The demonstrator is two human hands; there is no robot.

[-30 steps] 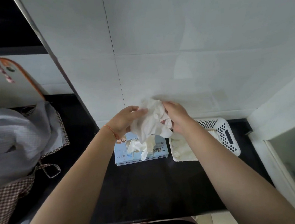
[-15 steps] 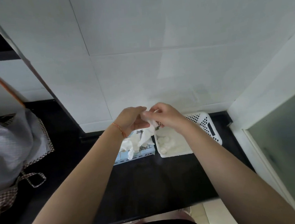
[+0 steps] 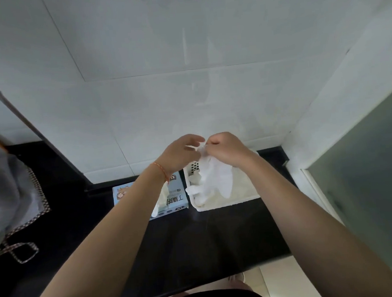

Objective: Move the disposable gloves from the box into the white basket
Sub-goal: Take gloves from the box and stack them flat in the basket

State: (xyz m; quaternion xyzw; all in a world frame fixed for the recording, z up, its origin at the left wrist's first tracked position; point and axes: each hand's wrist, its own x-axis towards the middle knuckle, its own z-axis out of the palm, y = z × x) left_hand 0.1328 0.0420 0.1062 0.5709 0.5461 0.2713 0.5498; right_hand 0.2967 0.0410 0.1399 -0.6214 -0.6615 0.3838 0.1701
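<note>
Both the left hand (image 3: pixel 179 153) and the right hand (image 3: pixel 228 149) pinch the top of a white glove (image 3: pixel 213 177), which hangs over the white basket (image 3: pixel 228 204). The glove box (image 3: pixel 174 198) lies just left, on the black counter (image 3: pixel 198 240).

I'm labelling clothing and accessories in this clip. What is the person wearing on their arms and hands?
Both forearms are bare, with no sleeves visible and no gloves worn on the left hand or right hand. The only accessory is a thin orange-red string bracelet around the left wrist. No rings or watch can be made out.
</note>
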